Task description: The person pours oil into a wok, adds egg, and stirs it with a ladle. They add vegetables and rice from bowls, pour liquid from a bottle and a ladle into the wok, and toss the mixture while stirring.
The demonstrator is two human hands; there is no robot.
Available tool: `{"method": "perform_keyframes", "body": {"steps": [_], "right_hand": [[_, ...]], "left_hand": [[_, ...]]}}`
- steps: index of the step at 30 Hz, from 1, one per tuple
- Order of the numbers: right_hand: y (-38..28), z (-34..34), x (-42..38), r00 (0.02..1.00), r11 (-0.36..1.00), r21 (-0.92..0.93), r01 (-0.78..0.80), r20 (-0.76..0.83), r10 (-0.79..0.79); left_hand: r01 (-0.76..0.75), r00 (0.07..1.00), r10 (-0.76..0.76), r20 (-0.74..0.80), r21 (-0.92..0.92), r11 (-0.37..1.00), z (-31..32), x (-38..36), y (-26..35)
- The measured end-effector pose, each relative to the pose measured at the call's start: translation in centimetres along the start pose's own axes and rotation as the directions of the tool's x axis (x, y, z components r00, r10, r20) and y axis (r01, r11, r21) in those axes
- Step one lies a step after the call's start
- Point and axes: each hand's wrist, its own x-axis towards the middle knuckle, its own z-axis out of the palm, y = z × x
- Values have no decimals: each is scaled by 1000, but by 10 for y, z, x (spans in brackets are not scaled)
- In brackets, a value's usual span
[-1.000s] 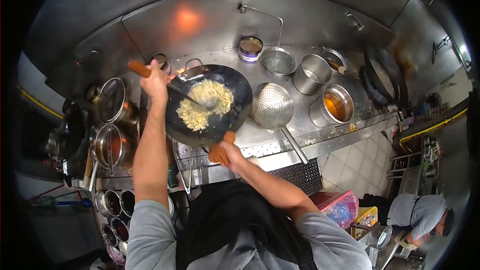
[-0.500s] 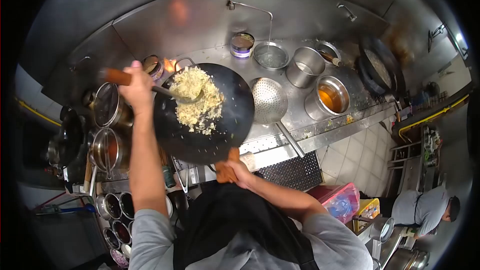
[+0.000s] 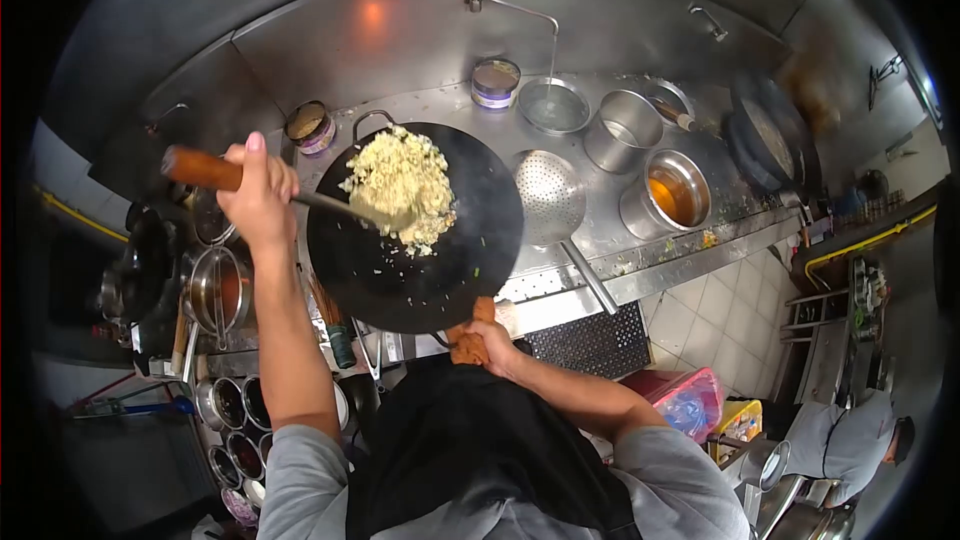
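I can't read the purple labels on the two tubs (image 3: 496,84), but the left hand (image 3: 262,194), thumb up, grips the ladle (image 3: 345,206), and the bent right arm's right hand (image 3: 492,342) squeezes a brown cloth (image 3: 468,346) by the big black wok (image 3: 430,295), where crumbly yellow food (image 3: 402,180) sits heaped.

the middle is bright, the bent edges fall to black, and an orange glow shines on the steel wall (image 3: 373,12).

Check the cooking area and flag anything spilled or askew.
Food scraps lie loose near the front edge of the steel counter, beside the pot of amber liquid; being outside any container, they look spilled.
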Motion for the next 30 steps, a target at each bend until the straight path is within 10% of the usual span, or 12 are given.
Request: {"method": "perform_keyframes", "body": {"steps": [4, 6, 12, 18, 21, 24, 30], "right_hand": [[-48, 72, 51, 992, 991, -69, -112, -66, 107], [-32, 64, 65, 995, 989, -118, -94, -37, 90], [7, -10, 12, 996, 995, -52, -79, 25, 81], [-44, 71, 73, 993, 984, -130, -121, -24, 119], [-35, 49, 20, 995, 985, -142, -94, 6, 96], [-1, -11, 14, 999, 998, -53, -14, 38, 16], [-68, 75, 69, 991, 983, -137, -122, -71, 113]], "left_hand": [[158, 973, -111, -202, 236, 959, 26, -38, -59], [-44, 997, 62, -43, 339, 940, -7, -25, -118], [-15, 1000, 13, 24, 77, 997, 8, 9, -11], [-7, 989, 61, -132, 374, 928, -3, -14, -127], [-177, 968, 232, -90, 406, 897, -33, 28, -121], [11, 989, 2, -149, 91, 996, 3, 45, -29], [-10, 986, 39, -164, 176, 984, 50, 8, -31]]}}
